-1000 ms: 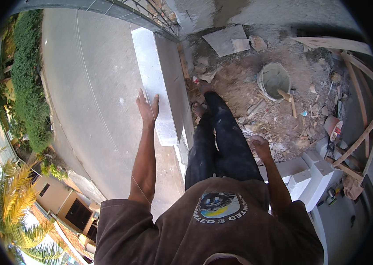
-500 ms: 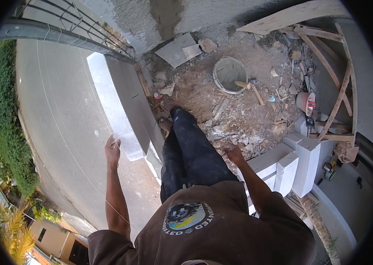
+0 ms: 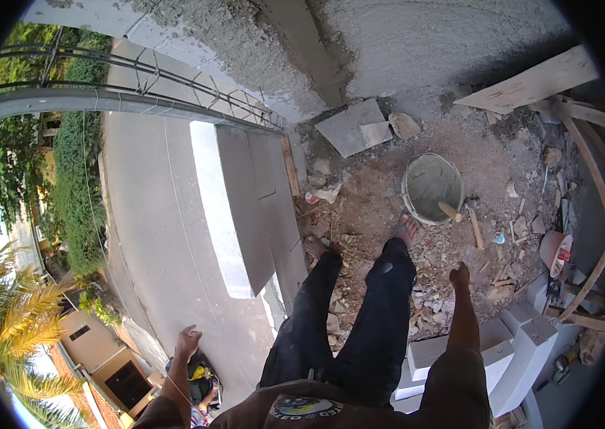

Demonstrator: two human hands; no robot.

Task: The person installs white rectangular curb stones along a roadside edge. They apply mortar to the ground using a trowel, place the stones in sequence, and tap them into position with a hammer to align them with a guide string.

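My left hand (image 3: 188, 342) hangs over the road side of the low block wall (image 3: 254, 207), holding nothing, its fingers partly stretched. Out to the right, my right hand (image 3: 460, 275) is loosely curled and empty above the rubble. Farther ahead stands a round bucket (image 3: 406, 194) of wet grey mortar (image 3: 434, 187). A tool's wooden handle (image 3: 450, 210) rests over its rim, the rest of that tool being hidden. Beside it a second wooden handle (image 3: 476, 230) lies on the ground. Neither hand touches these things.
Pale blocks (image 3: 535, 343) are stacked at the lower right. A flat slab (image 3: 354, 129) and a stone (image 3: 404, 125) lie near the plastered wall (image 3: 417, 50). Strings (image 3: 182, 214) run along the wall's road side, below a steel rebar frame (image 3: 152, 75). Planks lean at right.
My feet have stepped apart, and the right foot is now by the bucket. Both hands have swung outward from the body. The view has shifted, showing more of the plastered wall.
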